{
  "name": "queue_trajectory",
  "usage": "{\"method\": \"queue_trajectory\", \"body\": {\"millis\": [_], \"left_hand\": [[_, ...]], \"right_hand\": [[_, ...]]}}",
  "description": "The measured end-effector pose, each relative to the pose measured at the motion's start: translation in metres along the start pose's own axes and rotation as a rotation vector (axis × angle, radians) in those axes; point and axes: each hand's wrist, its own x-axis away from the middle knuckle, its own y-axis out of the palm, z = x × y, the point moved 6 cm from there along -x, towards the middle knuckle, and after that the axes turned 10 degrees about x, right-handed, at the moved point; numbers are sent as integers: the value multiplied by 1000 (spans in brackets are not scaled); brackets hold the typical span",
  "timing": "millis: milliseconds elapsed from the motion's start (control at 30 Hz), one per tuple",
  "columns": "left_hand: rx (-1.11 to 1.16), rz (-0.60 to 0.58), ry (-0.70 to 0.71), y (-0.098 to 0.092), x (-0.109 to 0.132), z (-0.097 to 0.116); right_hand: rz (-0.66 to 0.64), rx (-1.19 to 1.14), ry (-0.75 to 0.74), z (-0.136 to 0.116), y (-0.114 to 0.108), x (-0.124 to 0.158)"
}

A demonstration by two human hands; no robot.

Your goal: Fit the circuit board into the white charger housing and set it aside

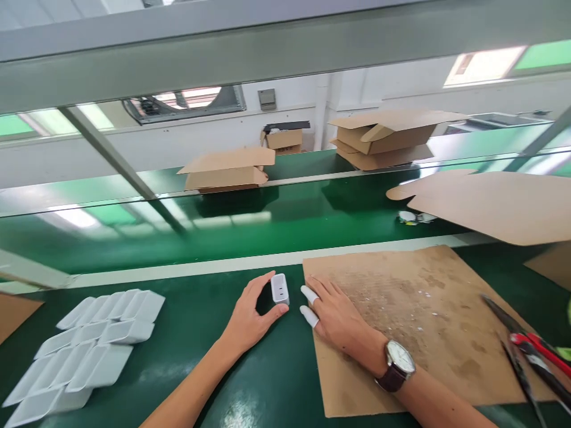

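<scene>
My left hand [250, 318] curls round a small white charger block [280, 289] that stands on the green table, thumb and fingers pinching its sides. My right hand [332, 315] lies just right of the block, fingers stretched flat on the edge of a worn brown cardboard sheet [414, 315]. White finger cots cover two of its fingertips, and a wristwatch [398, 364] sits on that wrist. The right fingertips are close to the block but apart from it.
A white moulded tray [89, 351] with several empty pockets lies at the left front. Red-handled scissors [533, 351] lie at the right edge. A green conveyor belt [250, 226] runs behind, with folded cardboard boxes [229, 169] beyond and a loose cardboard flap [491, 205] at right.
</scene>
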Motion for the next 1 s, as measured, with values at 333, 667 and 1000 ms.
{"method": "queue_trajectory", "body": {"millis": [333, 667, 1000], "left_hand": [[21, 28, -102, -6, -7, -14], [73, -54, -231, 5, -9, -31], [11, -171, -156, 13, -12, -47]], "right_hand": [[-21, 107, -15, -5, -4, -4], [-143, 37, 239, 97, -29, -30], [-139, 154, 655, 246, -57, -41]]}}
